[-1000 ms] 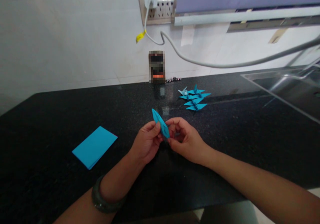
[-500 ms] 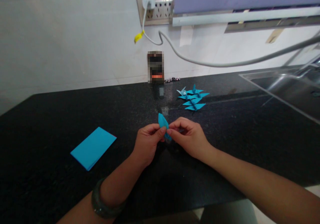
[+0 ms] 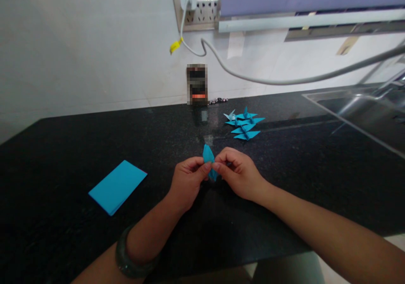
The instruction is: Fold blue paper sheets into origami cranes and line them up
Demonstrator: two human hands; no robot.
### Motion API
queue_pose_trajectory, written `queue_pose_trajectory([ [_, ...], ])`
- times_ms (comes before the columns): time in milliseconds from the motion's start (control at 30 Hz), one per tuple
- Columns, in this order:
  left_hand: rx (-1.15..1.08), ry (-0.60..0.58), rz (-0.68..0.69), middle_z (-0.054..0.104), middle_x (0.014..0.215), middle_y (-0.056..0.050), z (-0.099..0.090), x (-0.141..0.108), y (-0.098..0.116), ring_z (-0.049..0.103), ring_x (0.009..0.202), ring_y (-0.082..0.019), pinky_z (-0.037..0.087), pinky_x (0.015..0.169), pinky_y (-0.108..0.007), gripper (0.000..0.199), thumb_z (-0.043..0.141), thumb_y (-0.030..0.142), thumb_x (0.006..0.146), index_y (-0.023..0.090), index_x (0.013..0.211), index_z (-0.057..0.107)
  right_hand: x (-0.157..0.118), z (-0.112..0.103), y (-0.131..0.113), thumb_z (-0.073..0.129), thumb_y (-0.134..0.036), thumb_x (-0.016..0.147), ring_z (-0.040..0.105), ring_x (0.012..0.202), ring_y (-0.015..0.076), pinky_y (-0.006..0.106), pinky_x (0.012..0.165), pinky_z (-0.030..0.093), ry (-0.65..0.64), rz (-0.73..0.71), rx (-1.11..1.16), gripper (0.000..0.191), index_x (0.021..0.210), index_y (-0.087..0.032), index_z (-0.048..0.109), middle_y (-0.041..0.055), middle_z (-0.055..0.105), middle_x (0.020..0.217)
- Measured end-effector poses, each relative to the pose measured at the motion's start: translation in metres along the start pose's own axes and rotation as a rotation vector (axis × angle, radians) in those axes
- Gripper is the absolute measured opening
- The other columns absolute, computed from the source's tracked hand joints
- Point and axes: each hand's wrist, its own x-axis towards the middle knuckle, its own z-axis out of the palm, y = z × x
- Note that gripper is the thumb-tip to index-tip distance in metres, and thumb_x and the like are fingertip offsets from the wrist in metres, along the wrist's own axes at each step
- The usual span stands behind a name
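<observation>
A small folded piece of blue paper is held upright over the middle of the dark counter. My left hand pinches it from the left between thumb and fingers. From the right, my right hand grips its edge, the two thumbs nearly touching. The fingertips cover the paper's middle. Behind my right hand lie several folded blue paper cranes in a cluster, with a paler one at its back left. Flat on the counter to the left rests a stack of blue paper.
A blurred-out upright object leans at the wall, with a beaded string beside it. A grey cable runs from the socket strip to the right. The sink is at the right.
The folded blue paper has turned slightly more upright and shifted a little to the right between my fingers. Both hands keep nearly the same place and hold.
</observation>
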Motion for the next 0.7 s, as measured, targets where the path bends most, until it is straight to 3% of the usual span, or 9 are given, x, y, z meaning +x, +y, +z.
queue_pose_trajectory([
  [200, -0.121, 0.008, -0.087, 0.057, 0.054, 0.002, 0.0001, 0.0014, -0.0014, 0.046, 0.050, -0.007, 0.037, 0.051, -0.019, 0.014, 0.072, 0.027, 0.066, 0.014, 0.063, 0.066, 0.0030, 0.0020, 0.0044, 0.062, -0.035, 0.074, 0.050, 0.054, 0.0088, 0.021, 0.047, 0.044, -0.019, 0.261, 0.271, 0.019, 0.079, -0.018, 0.054, -0.0030, 0.052, 0.063],
  [300, -0.182, 0.009, -0.135, 0.058, 0.055, 0.002, 0.0010, 0.0016, -0.0003, 0.048, 0.049, -0.007, 0.038, 0.051, -0.020, 0.017, 0.072, 0.028, 0.065, 0.014, 0.062, 0.063, 0.0048, 0.0014, 0.0036, 0.063, -0.038, 0.072, 0.052, 0.049, 0.0079, 0.021, 0.045, 0.045, -0.094, 0.352, 0.366, 0.023, 0.074, -0.016, 0.055, -0.0031, 0.055, 0.059],
  [533, -0.269, -0.020, -0.175, 0.057, 0.054, 0.003, 0.0047, 0.0003, 0.0059, 0.046, 0.046, -0.005, 0.037, 0.047, -0.018, 0.020, 0.073, 0.029, 0.064, 0.013, 0.064, 0.062, 0.0056, 0.0032, -0.0006, 0.067, -0.030, 0.066, 0.053, 0.046, 0.0063, 0.019, 0.045, 0.045, -0.099, 0.424, 0.444, 0.019, 0.071, -0.015, 0.056, -0.0042, 0.058, 0.056],
  [700, -0.261, -0.030, -0.178, 0.057, 0.053, 0.002, 0.0067, 0.0006, 0.0050, 0.046, 0.046, -0.005, 0.037, 0.047, -0.018, 0.020, 0.075, 0.028, 0.062, 0.012, 0.065, 0.063, 0.0044, 0.0057, -0.0010, 0.066, -0.025, 0.066, 0.048, 0.041, 0.0053, 0.017, 0.040, 0.038, -0.035, 0.418, 0.350, 0.016, 0.063, -0.016, 0.053, -0.0057, 0.052, 0.049],
])
